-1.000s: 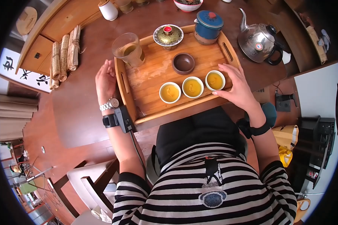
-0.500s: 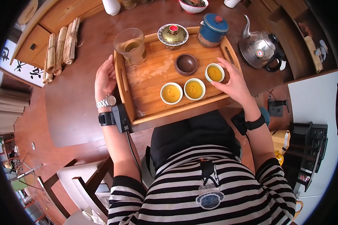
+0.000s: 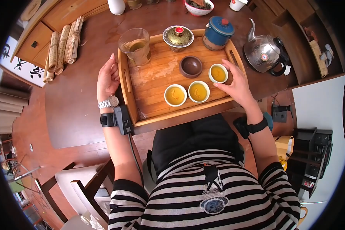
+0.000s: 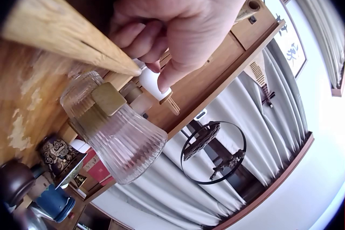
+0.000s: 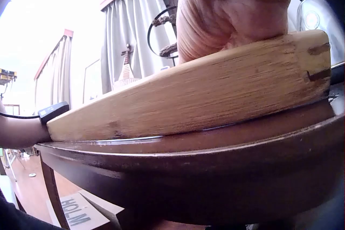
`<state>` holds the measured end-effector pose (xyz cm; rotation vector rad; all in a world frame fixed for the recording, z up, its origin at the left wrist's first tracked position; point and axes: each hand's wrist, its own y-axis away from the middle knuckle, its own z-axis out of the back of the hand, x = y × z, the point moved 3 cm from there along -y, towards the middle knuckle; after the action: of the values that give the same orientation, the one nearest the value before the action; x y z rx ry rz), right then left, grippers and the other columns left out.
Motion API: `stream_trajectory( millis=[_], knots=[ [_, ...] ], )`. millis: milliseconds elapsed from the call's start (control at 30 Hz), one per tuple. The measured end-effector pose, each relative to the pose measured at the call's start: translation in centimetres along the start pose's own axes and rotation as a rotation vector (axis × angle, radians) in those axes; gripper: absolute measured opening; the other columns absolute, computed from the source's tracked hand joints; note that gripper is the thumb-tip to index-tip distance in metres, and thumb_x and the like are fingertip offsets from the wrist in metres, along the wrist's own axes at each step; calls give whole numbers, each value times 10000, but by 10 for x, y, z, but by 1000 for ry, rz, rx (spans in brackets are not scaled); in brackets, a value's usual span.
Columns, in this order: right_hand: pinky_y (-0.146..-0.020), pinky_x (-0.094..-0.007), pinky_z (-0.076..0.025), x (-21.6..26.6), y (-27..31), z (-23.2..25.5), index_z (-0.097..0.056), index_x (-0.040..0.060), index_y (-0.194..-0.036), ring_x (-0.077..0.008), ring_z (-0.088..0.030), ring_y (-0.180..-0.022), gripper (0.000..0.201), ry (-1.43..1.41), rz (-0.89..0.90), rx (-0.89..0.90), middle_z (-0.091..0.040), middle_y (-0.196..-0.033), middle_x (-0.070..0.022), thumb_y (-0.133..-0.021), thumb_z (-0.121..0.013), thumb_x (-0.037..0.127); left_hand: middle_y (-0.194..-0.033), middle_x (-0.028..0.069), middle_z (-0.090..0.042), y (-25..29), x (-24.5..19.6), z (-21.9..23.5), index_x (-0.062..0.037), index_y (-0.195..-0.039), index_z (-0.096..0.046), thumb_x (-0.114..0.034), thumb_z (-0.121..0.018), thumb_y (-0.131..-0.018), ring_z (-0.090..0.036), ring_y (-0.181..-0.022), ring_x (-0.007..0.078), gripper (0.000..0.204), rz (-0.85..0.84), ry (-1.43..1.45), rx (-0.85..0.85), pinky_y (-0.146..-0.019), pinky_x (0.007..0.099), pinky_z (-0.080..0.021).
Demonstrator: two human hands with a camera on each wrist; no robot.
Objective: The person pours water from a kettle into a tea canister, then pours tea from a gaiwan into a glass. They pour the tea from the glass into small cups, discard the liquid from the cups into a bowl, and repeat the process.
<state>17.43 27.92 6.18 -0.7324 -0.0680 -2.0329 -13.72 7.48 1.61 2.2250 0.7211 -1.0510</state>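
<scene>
My right hand (image 3: 238, 85) holds a small white teacup (image 3: 218, 73) of yellow tea, thumb on the near side and fingers on the far side. The cup is at the right part of a wooden tray (image 3: 153, 82). Two matching teacups, a left one (image 3: 175, 95) and a middle one (image 3: 198, 91), stand close together to its left. Behind them is a small dark brown bowl (image 3: 191, 66). Beside the tray's left end rests my left hand (image 3: 108, 78), fingers loosely curled and holding nothing. In the right wrist view the tray's side hides the cups.
A ribbed glass pitcher (image 3: 138, 51), a lidded patterned bowl (image 3: 178, 37) and a blue lidded pot (image 3: 219, 33) line the tray's far side. A steel kettle (image 3: 262, 53) stands right of it. Bamboo scrolls (image 3: 65, 46) lie at the left; a bowl of leaves (image 3: 199, 7) sits at the back.
My right hand has moved the right teacup a little up the tray, away from the other two. The left hand has stayed beside the tray. The head view has shifted slightly.
</scene>
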Motion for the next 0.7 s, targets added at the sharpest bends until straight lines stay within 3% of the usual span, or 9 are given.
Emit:
stream_trajectory(
  millis=[100,167,267,400,500,567,700],
  knots=[
    [-920,-380,-379,3,-2,0,-407,49,-1237,-299,-513,-1052,712,-64,-42,0,-556,-1096,-163,-627,-750,175,-475,-92,-243,-1,0,2,-139,-655,-420,-239,-522,-893,-183,-397,34,277,-11,25,-4,-379,198,-169],
    [-947,-333,-360,4,-2,0,-386,42,-1266,-205,-503,-1064,734,-187,-130,16,-543,-1104,-107,-631,-747,114,-473,-91,-243,0,0,-1,-146,-644,-405,-232,-520,-894,-183,-395,36,289,10,19,-2,-377,200,-170],
    [-945,-326,-366,5,-7,0,-381,44,-1268,-182,-503,-1061,738,-256,-112,3,-540,-1083,-96,-630,-748,98,-472,-90,-244,-1,1,1,-151,-636,-395,-228,-520,-894,-183,-394,37,297,2,33,38,-375,201,-169],
    [-905,-338,-398,9,-17,1,-394,52,-1245,-231,-536,-1035,731,-277,-55,-36,-568,-1058,-137,-624,-760,174,-472,-88,-244,-3,1,2,-152,-633,-393,-228,-520,-894,-184,-394,39,299,6,40,37,-374,203,-168],
    [-898,-333,-418,15,-22,1,-383,50,-1250,-227,-530,-1043,726,-306,-38,-31,-550,-1082,-141,-634,-755,148,-471,-85,-246,-2,2,3,-154,-633,-391,-226,-522,-893,-188,-394,39,299,12,40,18,-374,202,-168],
    [-879,-320,-444,22,-24,2,-371,50,-1255,-226,-521,-1052,713,-440,-69,-22,-529,-1106,-151,-649,-744,110,-464,-89,-236,-3,3,4,-122,-706,-486,-259,-546,-880,-169,-389,43,230,2,56,38,-368,203,-145],
    [-864,-310,-462,23,-27,0,-368,51,-1255,-220,-511,-1064,700,-400,-26,-19,-516,-1123,-158,-659,-733,81,-464,-90,-238,-5,4,6,-126,-699,-483,-263,-547,-880,-171,-389,43,236,0,59,25,-368,205,-145]
  ],
)
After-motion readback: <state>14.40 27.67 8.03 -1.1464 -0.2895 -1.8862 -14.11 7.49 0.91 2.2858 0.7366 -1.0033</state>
